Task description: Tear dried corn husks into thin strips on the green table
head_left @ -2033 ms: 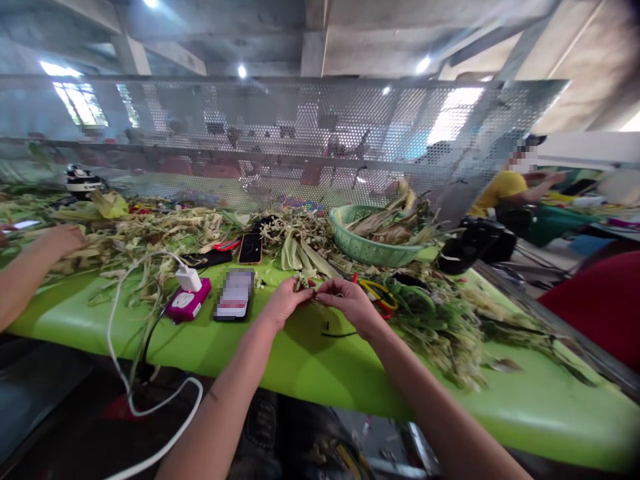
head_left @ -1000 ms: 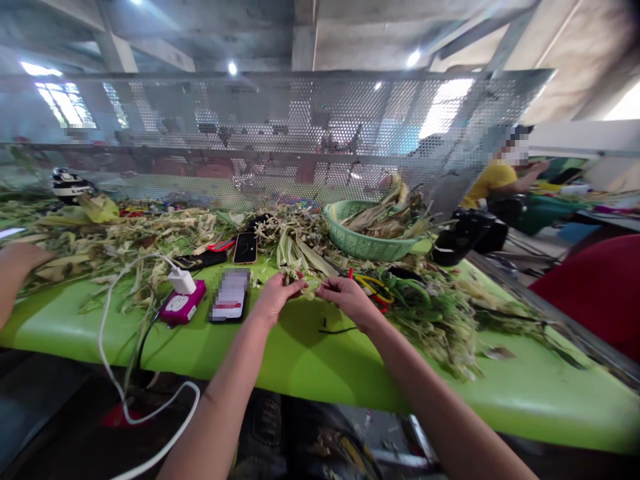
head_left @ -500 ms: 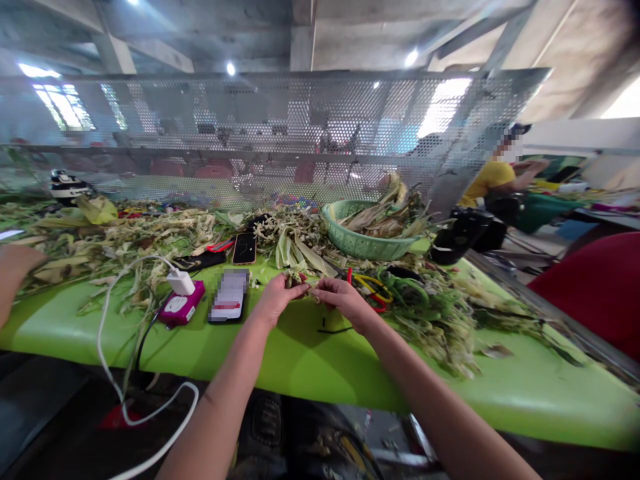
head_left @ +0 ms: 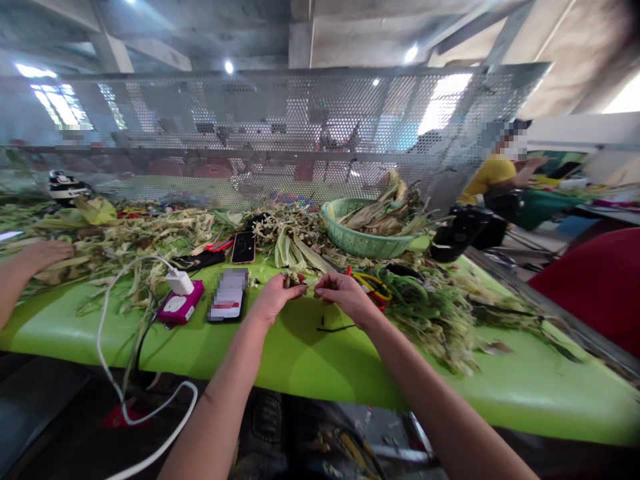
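Hands: our left hand (head_left: 277, 295) and right hand (head_left: 345, 297) part slightly wider than a moment earlier; a co-worker's bare hand (head_left: 50, 253) reaches further in.
Small pale-green plant clump (head_left: 294, 275): pinched by our left fingers above the smooth lime-green table (head_left: 300, 360); whether our curled right fingers hold anything, we cannot tell.
Pinching: we judge light fingertips best, since the clump looks fragile.
Light-green perforated plastic basket (head_left: 367, 247): dry beige husks (head_left: 375, 223) heap above its rim.

Head-worn view, facing forward and down, near green table (head_left: 305, 367)
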Demonstrator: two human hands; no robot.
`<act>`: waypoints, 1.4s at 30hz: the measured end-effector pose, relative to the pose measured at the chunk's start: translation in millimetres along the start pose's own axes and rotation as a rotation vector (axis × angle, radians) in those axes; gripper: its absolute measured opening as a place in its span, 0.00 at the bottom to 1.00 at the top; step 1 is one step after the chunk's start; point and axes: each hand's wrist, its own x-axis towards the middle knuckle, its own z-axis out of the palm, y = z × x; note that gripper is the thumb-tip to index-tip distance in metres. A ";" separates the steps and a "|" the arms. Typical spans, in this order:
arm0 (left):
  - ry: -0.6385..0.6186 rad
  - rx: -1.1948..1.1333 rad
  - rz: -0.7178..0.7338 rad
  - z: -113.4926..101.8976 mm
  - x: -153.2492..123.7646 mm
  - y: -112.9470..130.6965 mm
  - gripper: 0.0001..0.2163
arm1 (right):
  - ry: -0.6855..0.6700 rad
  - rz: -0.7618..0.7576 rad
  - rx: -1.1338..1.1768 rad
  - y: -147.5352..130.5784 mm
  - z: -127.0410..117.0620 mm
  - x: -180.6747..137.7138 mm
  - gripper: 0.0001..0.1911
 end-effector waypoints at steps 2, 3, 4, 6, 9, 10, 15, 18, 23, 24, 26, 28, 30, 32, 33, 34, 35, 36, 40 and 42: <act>-0.013 0.028 0.001 -0.7 -0.1 0.1 0.20 | 0.023 -0.021 -0.009 0.6 -0.3 0.5 0.11; -0.016 0.042 -0.001 -0.9 -0.3 0.3 0.20 | 0.032 -0.030 -0.016 0.9 -0.4 0.7 0.11; -0.021 0.057 -0.008 -1.0 -0.5 0.4 0.20 | 0.041 -0.038 -0.024 1.2 -0.6 1.0 0.11; -0.036 0.086 -0.029 -0.7 -1.1 0.7 0.21 | 0.062 -0.052 -0.035 1.3 -1.0 1.4 0.10; -0.053 0.109 -0.054 0.3 -2.0 1.0 0.20 | 0.092 -0.070 -0.018 0.4 -1.2 1.3 0.10; -0.049 0.112 -0.059 0.4 -2.1 0.9 0.20 | 0.098 -0.076 -0.009 -0.1 -0.9 1.1 0.10; 0.009 0.146 -0.063 -1.6 -0.2 -0.3 0.15 | 0.055 -0.066 -0.043 -1.7 0.2 -0.3 0.11; 0.066 0.143 -0.045 -3.4 1.7 -0.7 0.12 | 0.024 -0.059 -0.139 0.8 -2.3 1.5 0.10; 0.192 0.119 0.004 -2.7 3.4 1.6 0.11 | 0.219 -0.209 -0.293 4.4 -10.1 4.4 0.09; 0.210 0.104 0.004 -2.0 3.4 2.4 0.10 | 0.259 -0.249 -0.319 3.5 -10.6 3.7 0.10; 0.225 0.075 0.002 -0.2 3.2 3.7 0.10 | 0.289 -0.317 -0.382 0.8 -9.4 1.4 0.11; 0.218 0.061 0.005 1.6 2.7 4.5 0.10 | 0.251 -0.350 -0.450 -1.0 -5.5 -0.8 0.10; 0.199 0.059 0.012 3.0 2.2 4.4 0.11 | 0.191 -0.352 -0.509 0.3 -0.7 -1.4 0.11; 0.177 0.067 0.017 3.9 1.8 3.5 0.11 | 0.153 -0.343 -0.540 4.7 3.1 -0.1 0.12; 0.165 0.073 0.017 4.3 1.7 3.0 0.12 | 0.139 -0.337 -0.545 7.3 4.3 0.9 0.13; 0.153 0.079 0.017 4.6 1.5 2.6 0.12 | 0.127 -0.332 -0.544 9.8 5.0 2.0 0.13; 0.140 0.084 0.016 4.9 1.2 2.2 0.12 | 0.119 -0.329 -0.535 11.8 5.3 3.0 0.12; 0.130 0.085 0.015 5.2 1.0 2.0 0.12 | 0.114 -0.327 -0.518 13.0 5.4 3.7 0.11; 0.138 0.051 -0.002 6.3 0.6 1.6 0.13 | 0.069 -0.307 -0.410 10.0 6.2 2.4 0.05; 0.165 0.009 -0.014 6.3 1.3 1.0 0.13 | 0.009 -0.279 -0.363 5.5 7.3 -0.6 0.03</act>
